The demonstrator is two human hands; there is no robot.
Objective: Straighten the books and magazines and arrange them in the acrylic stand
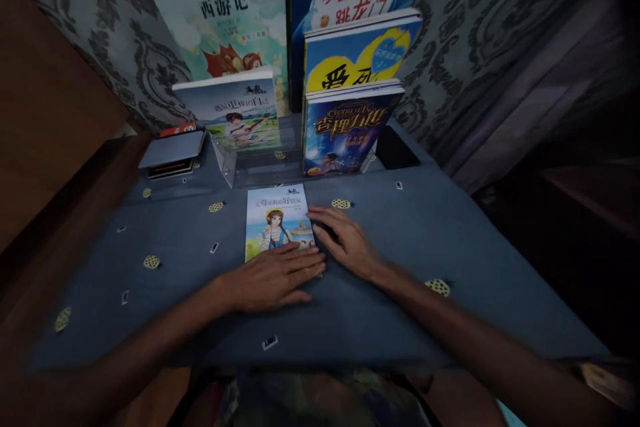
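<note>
A thin paperback book [261,217] lies flat on the cloth-covered table, its cover showing a girl in a yellow hat. My left hand [275,277] rests palm down across the book's lower edge, fingers stretched out and hiding that part of the cover. At the book's right edge is my right hand [347,241], its fingers extended and slightly bent, the fingertips touching the side of the book. Neither hand is wrapped around anything.
Behind the book, a clear stand [245,170] holds a guitar-cover book [245,113] and a dark blue book [345,133]. Larger books [225,13] lean upright at the back. A small stack [173,150] lies left, a black flat object [397,147] right. Patterned curtains border the table [190,307].
</note>
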